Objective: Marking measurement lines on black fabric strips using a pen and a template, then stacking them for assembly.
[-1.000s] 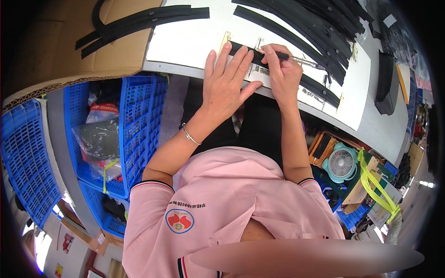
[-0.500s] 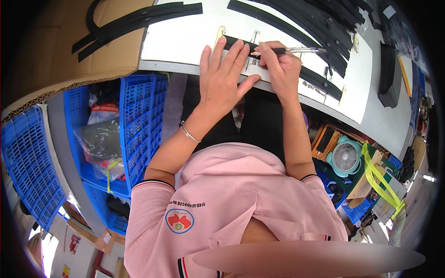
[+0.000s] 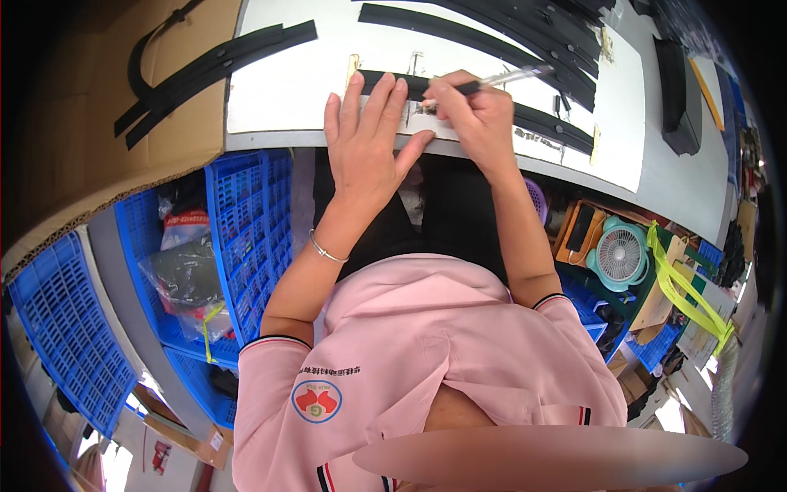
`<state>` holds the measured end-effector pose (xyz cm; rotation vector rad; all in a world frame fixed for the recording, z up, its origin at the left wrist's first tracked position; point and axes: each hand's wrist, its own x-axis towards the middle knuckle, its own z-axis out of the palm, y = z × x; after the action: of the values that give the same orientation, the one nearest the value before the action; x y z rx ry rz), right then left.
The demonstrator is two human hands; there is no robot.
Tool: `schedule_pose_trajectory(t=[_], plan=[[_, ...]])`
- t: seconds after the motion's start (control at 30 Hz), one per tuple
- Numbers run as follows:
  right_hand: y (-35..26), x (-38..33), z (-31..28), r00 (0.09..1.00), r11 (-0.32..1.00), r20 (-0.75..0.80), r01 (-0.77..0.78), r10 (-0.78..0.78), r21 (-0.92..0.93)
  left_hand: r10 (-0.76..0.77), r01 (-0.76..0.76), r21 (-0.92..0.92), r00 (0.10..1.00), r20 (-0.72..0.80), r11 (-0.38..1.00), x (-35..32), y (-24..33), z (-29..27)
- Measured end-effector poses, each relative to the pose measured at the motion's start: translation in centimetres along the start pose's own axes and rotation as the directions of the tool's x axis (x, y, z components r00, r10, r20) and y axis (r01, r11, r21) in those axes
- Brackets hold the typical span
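Note:
My left hand lies flat with its fingers spread, pressing on a black strip that runs along the front of the white board. Just right of it, my right hand pinches a pen with a dark grip and a clear barrel, which points up and to the right. The pen's pale tip is low, close to the strip's near edge. Dark marks show on the board around the strip. The strip continues right of my right hand, with small round studs on it.
More black strips lie farther back on the board. Others rest on a cardboard box at left. A black block stands at right. Below the table are blue crates and a small teal fan.
The whole view has shifted slightly. Against the board marks, the pen tip has moved a little right and nearer. My left hand stays pressed on the strip.

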<state>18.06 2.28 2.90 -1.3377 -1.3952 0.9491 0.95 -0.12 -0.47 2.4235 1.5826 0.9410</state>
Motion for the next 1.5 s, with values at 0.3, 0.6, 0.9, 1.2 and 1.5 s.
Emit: schedule_pose_trajectory(t=[0.3, 0.6, 0.9, 1.2, 1.5], plan=[[2.0, -1.8, -6.7, 0.931, 0.990, -0.363, -0.026, -0.027, -0.140, 0.021, -0.021, 0.026, 1.000, 0.011, 0.999, 0.0, 0.0, -0.1], [2.5, -1.7, -6.6, 0.934, 0.982, -0.350, 0.000, -0.068, -0.190, -0.004, 0.004, 0.007, 0.998, 0.058, 1.000, 0.9, 1.7, -1.2], [2.5, -1.7, -6.4, 0.935, 0.980, -0.347, 0.007, -0.077, -0.200, 0.144, -0.118, -0.280, 0.987, 0.074, 0.953, 2.4, 6.5, 2.2], [2.5, -2.3, -7.2, 0.962, 0.991, -0.261, 0.056, -0.086, -0.121, 0.135, -0.115, -0.235, 0.988, 0.069, 0.965, 2.2, 6.3, 3.0], [3.6, -2.6, -7.9, 0.961, 0.973, -0.231, 0.102, -0.150, -0.208, 0.136, -0.122, -0.203, 0.989, 0.056, 0.971, 2.4, 6.4, 3.3]])
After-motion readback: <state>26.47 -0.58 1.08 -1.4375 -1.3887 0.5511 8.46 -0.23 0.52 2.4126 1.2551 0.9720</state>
